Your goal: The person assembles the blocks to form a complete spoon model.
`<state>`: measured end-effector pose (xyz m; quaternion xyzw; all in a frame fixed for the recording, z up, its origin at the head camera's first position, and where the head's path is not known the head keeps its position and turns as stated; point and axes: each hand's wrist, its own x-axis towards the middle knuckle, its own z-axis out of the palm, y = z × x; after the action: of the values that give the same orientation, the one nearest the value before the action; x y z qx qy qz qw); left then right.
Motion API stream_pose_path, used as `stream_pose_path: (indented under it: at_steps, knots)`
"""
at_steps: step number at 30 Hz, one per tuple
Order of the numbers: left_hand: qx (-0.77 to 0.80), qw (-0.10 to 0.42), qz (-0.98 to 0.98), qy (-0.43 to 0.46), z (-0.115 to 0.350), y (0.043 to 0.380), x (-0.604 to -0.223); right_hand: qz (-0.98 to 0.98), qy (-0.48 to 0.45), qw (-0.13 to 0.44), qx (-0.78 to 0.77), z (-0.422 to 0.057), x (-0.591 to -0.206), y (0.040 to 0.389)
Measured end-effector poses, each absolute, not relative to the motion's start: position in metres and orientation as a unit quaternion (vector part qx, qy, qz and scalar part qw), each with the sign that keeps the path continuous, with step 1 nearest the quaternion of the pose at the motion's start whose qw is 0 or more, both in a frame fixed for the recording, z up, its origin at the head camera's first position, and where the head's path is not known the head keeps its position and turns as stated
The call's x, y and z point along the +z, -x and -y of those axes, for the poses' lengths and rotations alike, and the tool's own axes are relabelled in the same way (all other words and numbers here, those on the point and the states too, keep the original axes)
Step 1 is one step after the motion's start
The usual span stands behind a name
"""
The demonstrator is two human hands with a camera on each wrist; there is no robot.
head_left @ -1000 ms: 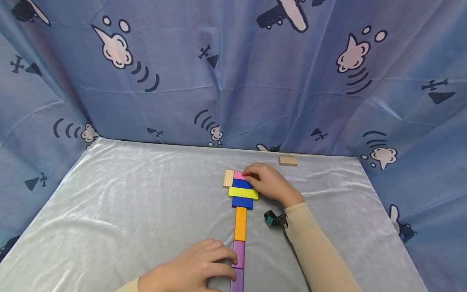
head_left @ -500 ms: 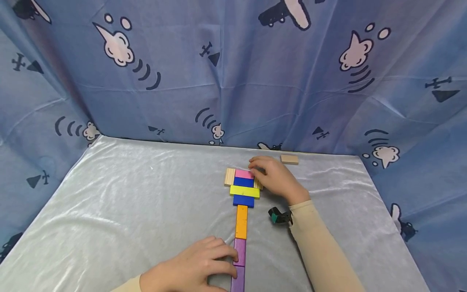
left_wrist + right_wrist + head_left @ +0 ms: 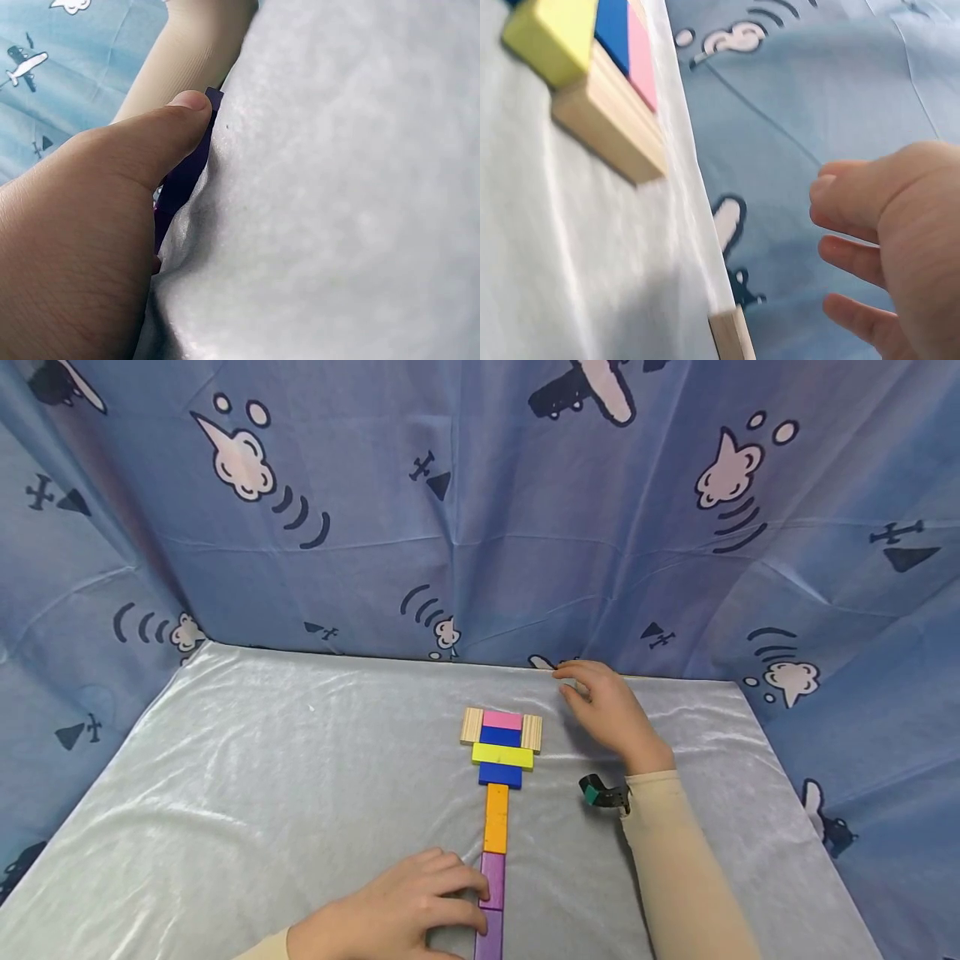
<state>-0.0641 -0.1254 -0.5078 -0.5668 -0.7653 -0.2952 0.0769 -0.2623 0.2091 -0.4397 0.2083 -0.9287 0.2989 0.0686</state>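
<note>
A row of coloured wooden blocks lies on the cloth-covered table. The near end has two purple blocks [image 3: 492, 881], then an orange block [image 3: 496, 818], a blue block [image 3: 500, 775] and a yellow block [image 3: 502, 756]. Beyond sit another blue block [image 3: 500, 737] and a pink block [image 3: 502, 720], flanked by plain wood blocks [image 3: 532, 733]. My left hand [image 3: 405, 902] rests its fingertips along the purple blocks' left side. With relaxed fingers parted from the thumb, my right hand [image 3: 611, 710] hovers near the back edge, mostly hiding a loose plain block [image 3: 731, 334] in the head view.
A blue curtain [image 3: 337, 527] with printed planes and clouds hangs behind the table's back edge. Grey-white cloth [image 3: 262, 777] covers the table, with a few wrinkles. A black wrist camera [image 3: 603, 793] sticks out at the right wrist.
My right hand has left the right-hand plain block at the far end of the row and moved right and back toward the loose plain block. The left hand stays in place.
</note>
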Motion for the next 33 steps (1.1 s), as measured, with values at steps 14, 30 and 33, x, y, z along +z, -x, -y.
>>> stream_pose_path:
  at_steps: [14,30,33]
  knots:
    - [-0.294,0.059,0.765,0.570,0.125,0.066,-0.506,0.939,-0.160,0.098,0.290,-0.254,-0.456,0.274]
    - [-0.301,0.064,0.762,0.570,0.124,0.065,-0.509,0.946,-0.147,0.064,0.282,-0.265,-0.474,0.276]
    - [-0.302,0.065,0.762,0.569,0.125,0.065,-0.510,0.948,-0.142,0.062,0.280,-0.265,-0.475,0.275]
